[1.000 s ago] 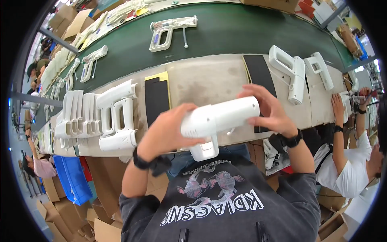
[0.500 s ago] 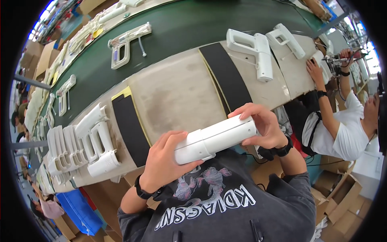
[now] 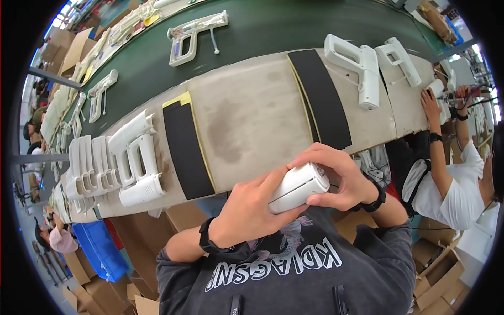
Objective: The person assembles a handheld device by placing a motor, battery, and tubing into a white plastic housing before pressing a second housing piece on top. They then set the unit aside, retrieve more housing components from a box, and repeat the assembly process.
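Note:
In front of my chest I hold a white plastic housing [image 3: 298,188] in both hands, with one end turned up toward me. A dark seam runs along its side. My left hand [image 3: 249,207] is wrapped round the lower body, hiding much of it. My right hand [image 3: 344,176] grips the upper end, thumb on the near edge and fingers over the far edge. Beyond them, two black pads [image 3: 189,149] with yellow edges lie on the worktable [image 3: 247,121]. To the left, several empty white half shells [image 3: 139,170] stand in a row.
Two closed white gun-shaped devices [image 3: 363,71] lie at the right of the table. A green conveyor belt [image 3: 273,29] behind carries open gun-shaped shells [image 3: 199,37] with parts inside. A co-worker [image 3: 446,163] works at the right. A blue bin [image 3: 100,249] stands at lower left.
The housing has turned from lying lengthwise across me to pointing its end up at me. My left hand has moved closer to my right. Shells on the belt appear farther right as the view shifts.

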`<control>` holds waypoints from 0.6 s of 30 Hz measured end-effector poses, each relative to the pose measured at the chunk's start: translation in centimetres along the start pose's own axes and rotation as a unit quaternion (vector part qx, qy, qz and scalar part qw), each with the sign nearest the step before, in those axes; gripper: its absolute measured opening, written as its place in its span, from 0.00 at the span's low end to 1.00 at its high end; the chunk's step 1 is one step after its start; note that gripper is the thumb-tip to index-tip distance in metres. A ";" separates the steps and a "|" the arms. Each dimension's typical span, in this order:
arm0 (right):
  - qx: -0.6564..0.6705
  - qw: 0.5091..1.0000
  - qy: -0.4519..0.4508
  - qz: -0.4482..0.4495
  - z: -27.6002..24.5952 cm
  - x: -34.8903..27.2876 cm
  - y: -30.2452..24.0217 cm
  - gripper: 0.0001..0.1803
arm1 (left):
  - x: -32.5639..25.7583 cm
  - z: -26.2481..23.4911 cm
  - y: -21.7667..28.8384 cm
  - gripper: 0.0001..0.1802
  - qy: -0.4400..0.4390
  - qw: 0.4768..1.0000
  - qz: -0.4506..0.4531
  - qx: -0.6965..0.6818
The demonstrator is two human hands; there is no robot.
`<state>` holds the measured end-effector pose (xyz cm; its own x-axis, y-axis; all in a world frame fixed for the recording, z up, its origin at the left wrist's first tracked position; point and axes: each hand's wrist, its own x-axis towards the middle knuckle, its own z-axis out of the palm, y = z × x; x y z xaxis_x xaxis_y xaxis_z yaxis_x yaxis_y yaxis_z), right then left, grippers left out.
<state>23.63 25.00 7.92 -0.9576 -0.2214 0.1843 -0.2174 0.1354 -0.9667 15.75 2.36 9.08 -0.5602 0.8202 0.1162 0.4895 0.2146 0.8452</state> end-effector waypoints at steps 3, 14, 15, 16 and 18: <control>0.019 0.998 -0.038 -0.042 0.8 0.6 1.9 0.31 | -1.8 0.8 -0.7 0.33 0.024 0.999 -0.032 -0.012; -0.046 0.999 -0.019 0.010 -1.2 0.9 1.4 0.44 | 1.4 -1.0 -1.4 0.36 -0.059 0.996 -0.051 -0.043; -0.054 0.997 -0.008 0.047 -1.8 0.7 0.4 0.43 | 2.4 -1.1 -1.1 0.37 -0.085 0.993 -0.069 -0.051; -0.061 0.995 0.004 0.085 -2.5 0.4 -0.4 0.41 | 3.6 -1.2 -0.8 0.37 -0.111 0.988 -0.087 -0.058; -0.075 0.984 0.120 0.109 -4.6 -1.2 -0.7 0.39 | 5.7 -2.0 -0.5 0.35 -0.166 0.979 -0.105 -0.052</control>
<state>24.06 29.65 9.19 -0.9977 0.0602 0.0303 -0.0110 0.2986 -0.9543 10.95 5.84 10.40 -0.3852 0.8944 -0.2274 0.3060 0.3563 0.8829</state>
